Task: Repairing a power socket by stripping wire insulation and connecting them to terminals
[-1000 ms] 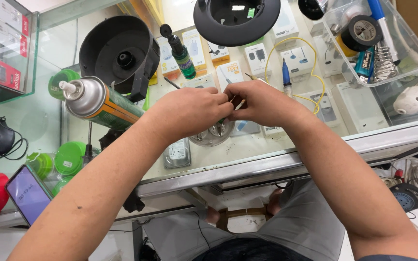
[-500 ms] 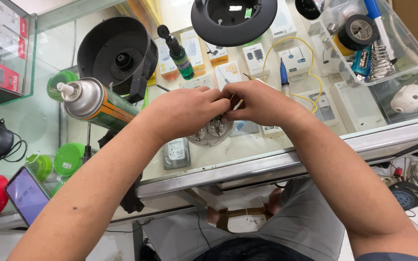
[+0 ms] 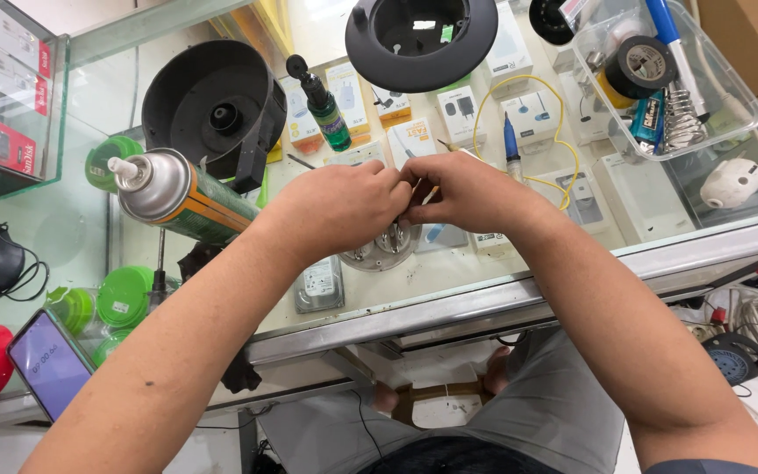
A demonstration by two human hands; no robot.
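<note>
My left hand (image 3: 335, 211) and my right hand (image 3: 471, 193) meet fingertip to fingertip above a glass counter (image 3: 519, 290). Both pinch something thin and small between them, apparently a wire, mostly hidden by the fingers. Just under the hands is a round metal part (image 3: 383, 253) with short prongs. My left hand covers its top and seems to steady it.
A spray can (image 3: 177, 197) lies left of the hands, next to a black round housing (image 3: 212, 110). Behind are a green bottle (image 3: 326, 110), a black ring cover (image 3: 421, 39), a blue-handled tool (image 3: 512, 145) and a yellow wire (image 3: 563, 132). A clear tray (image 3: 730, 118) holds tape rolls. A phone (image 3: 50, 364) leans low left.
Both hands stay pressed together over the round metal part; only the fingers shift slightly.
</note>
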